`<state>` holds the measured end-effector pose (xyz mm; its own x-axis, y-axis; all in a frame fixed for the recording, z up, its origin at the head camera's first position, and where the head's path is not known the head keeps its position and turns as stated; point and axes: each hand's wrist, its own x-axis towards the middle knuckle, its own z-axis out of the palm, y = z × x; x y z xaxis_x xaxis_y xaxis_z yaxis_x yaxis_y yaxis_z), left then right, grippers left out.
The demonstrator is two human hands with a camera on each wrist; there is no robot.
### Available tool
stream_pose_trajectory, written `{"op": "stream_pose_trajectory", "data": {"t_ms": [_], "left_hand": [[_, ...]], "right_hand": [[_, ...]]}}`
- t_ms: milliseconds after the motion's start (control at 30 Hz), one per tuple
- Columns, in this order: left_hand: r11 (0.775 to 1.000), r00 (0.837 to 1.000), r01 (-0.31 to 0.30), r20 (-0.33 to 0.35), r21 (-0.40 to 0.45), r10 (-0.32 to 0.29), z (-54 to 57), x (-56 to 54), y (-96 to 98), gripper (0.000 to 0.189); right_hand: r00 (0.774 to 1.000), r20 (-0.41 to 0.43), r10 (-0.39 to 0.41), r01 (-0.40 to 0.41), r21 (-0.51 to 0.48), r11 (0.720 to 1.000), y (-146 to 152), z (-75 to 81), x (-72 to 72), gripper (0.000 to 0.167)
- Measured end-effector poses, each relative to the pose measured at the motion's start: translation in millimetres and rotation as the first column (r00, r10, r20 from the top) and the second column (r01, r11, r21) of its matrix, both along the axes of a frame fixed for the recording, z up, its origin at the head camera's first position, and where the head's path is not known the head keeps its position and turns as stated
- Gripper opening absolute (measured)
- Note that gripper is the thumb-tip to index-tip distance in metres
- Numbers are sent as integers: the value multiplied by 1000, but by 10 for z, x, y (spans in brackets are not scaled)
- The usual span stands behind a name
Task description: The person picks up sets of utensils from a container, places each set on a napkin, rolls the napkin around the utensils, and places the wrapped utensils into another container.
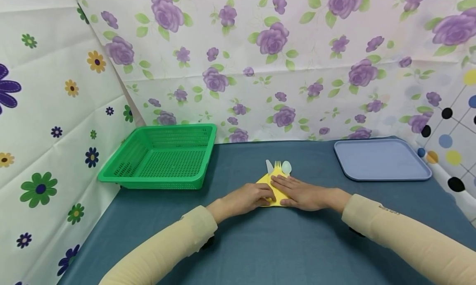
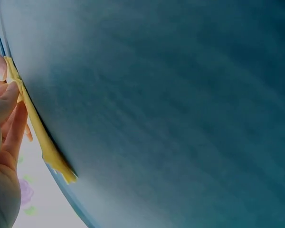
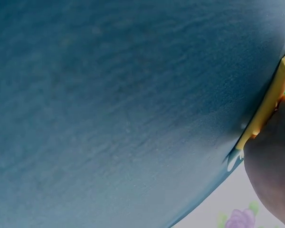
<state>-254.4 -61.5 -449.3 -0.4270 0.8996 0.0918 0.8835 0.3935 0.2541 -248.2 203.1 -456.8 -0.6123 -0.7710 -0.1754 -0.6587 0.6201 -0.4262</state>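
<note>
A folded yellow napkin (image 1: 277,195) lies on the blue-grey tabletop, wrapped over the lower parts of a white knife (image 1: 269,166), a yellow fork (image 1: 277,164) and a pale spoon (image 1: 286,168). Only their upper ends stick out at the far side. My left hand (image 1: 245,199) pinches the napkin's left part between thumb and fingers, as the left wrist view also shows. Laid flat across the napkin from the right, my right hand (image 1: 308,194) presses it down with fingers straight. The cutlery's lower ends are hidden inside the cloth.
A green plastic basket (image 1: 156,179) stands at the back left of the table. Toward the back right lies a shallow blue-grey tray (image 1: 383,159). Flowered sheets (image 1: 245,99) hang behind and at the left side, with a dotted one (image 1: 446,140) at the right.
</note>
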Motion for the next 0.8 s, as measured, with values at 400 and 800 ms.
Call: {"op": "stream_pose_trajectory", "data": {"t_ms": [400, 800], "left_hand": [[1000, 996, -29, 89, 6, 29, -12, -32, 1, 22], [999, 995, -35, 91, -6, 35, -38, -21, -15, 22]], "right_hand": [[1000, 24, 0, 1, -15, 1000, 7, 21, -7, 73], [1000, -13, 5, -6, -17, 1000, 3, -9, 13, 72]]}}
